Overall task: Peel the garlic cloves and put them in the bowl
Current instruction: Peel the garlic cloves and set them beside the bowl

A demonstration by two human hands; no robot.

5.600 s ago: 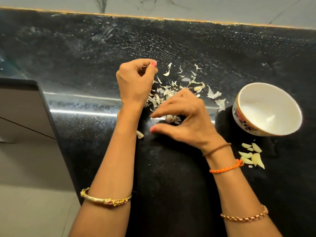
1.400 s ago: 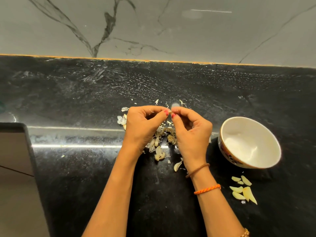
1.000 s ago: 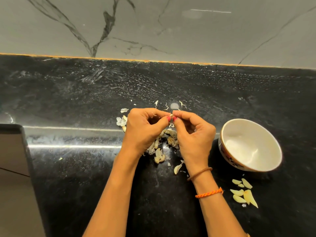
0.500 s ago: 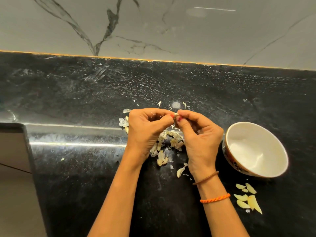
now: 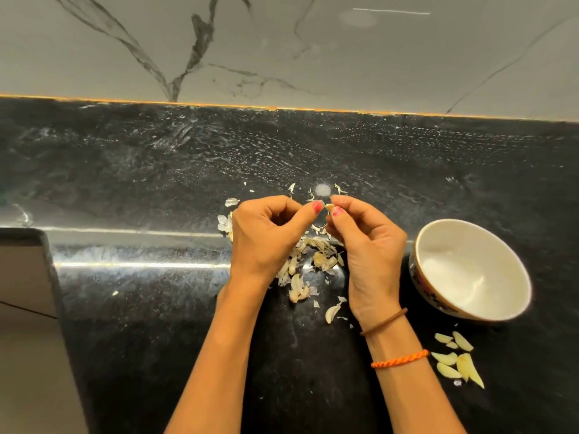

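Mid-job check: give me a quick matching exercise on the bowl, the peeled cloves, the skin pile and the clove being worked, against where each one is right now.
1. bowl
2. peeled cloves
3. skin pile
4. garlic clove

A. pinched at the right hand's fingertips
B. on the counter, nearer the person than the bowl
C. far right, nothing visible inside
D. on the counter under the left hand and right hand

Pairs: 1-C, 2-B, 3-D, 4-A

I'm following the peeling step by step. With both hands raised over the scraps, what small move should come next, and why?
Probably the left hand strips the last skin off the garlic clove pinched by the right hand. Its thumb sits right beside the clove, and the bowl looks empty.
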